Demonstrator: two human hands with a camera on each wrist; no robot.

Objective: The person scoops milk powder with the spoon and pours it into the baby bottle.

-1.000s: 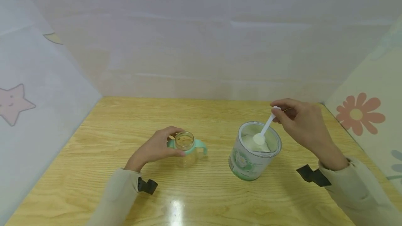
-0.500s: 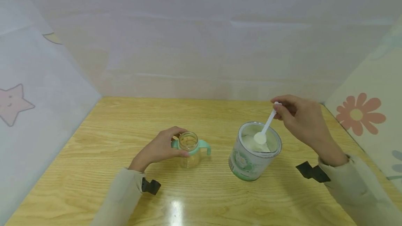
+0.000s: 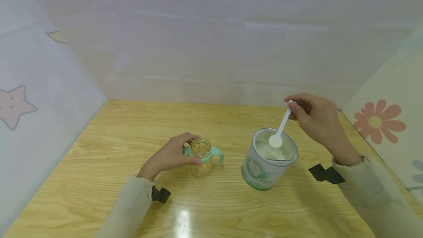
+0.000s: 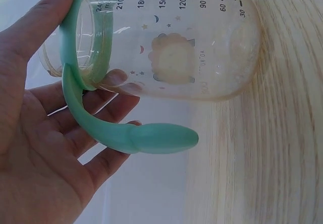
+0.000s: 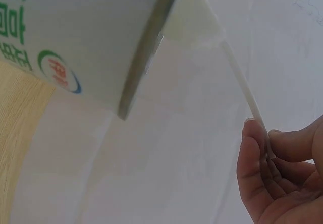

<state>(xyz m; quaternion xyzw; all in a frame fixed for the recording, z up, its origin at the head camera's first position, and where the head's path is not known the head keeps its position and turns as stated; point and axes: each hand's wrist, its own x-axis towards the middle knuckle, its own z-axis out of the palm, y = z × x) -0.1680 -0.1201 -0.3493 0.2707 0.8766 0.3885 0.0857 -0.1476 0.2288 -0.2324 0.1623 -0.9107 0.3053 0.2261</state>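
My left hand (image 3: 172, 154) grips the neck of a clear baby bottle (image 3: 202, 168) between thumb and fingers. The bottle stands upright and uncapped, with a mint green handle ring (image 4: 146, 137) around its neck and printed measuring marks on its side. My right hand (image 3: 315, 118) pinches the end of a white scoop (image 3: 283, 123) between thumb and fingertips. The scoop's bowl, heaped with pale powder, hangs over the open mouth of a milk powder can (image 3: 264, 172). In the right wrist view the scoop (image 5: 241, 75) shows beside the can's rim, its bowl partly hidden.
Both things stand on a wooden table (image 3: 132, 120), the can to the right of the bottle with a gap between. Pale printed sheets wall the back and sides, with a star (image 3: 16, 105) at left and a flower (image 3: 376, 121) at right.
My right hand has lifted the scoop, its bowl rising from the powder to near the can's rim. My left hand and the bottle have shifted slightly right, toward the can.
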